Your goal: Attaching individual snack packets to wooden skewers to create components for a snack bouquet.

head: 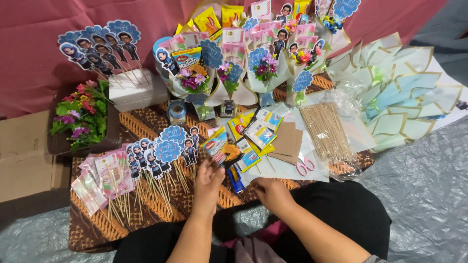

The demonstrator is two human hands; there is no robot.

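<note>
A fan of flat snack packets (233, 146), glossy and rectangular in blue, yellow and orange, lies at the middle of the brown patterned cloth (146, 122) spread on the floor. The left hand (208, 184) reaches up to the fan's near edge, at about 12 o'clock from the wrist; its fingers are curled against the lowest packet, though whether they pinch it cannot be told. The right hand (273, 194) rests palm down at 4 o'clock from the packets, just beside them, fingers bent on the pale paper sheet (312, 175); what it holds, if anything, is hidden.

At 9 o'clock from the left hand stand paper cartoon toppers (165, 153) on thin wooden sticks, and further that way pink folded notes on sticks (105, 178). At 2 o'clock from the right hand lie pink-handled scissors (306, 167), brown card sheets (287, 141) and a clear bag of bamboo skewers (325, 130). At 12 o'clock a row of wrapped snack bouquets (243, 63) leans on a red backdrop. Pale green wrapping cones (399, 92) with gold edges pile at 2 o'clock, artificial flowers (80, 114) at 10 o'clock.
</note>
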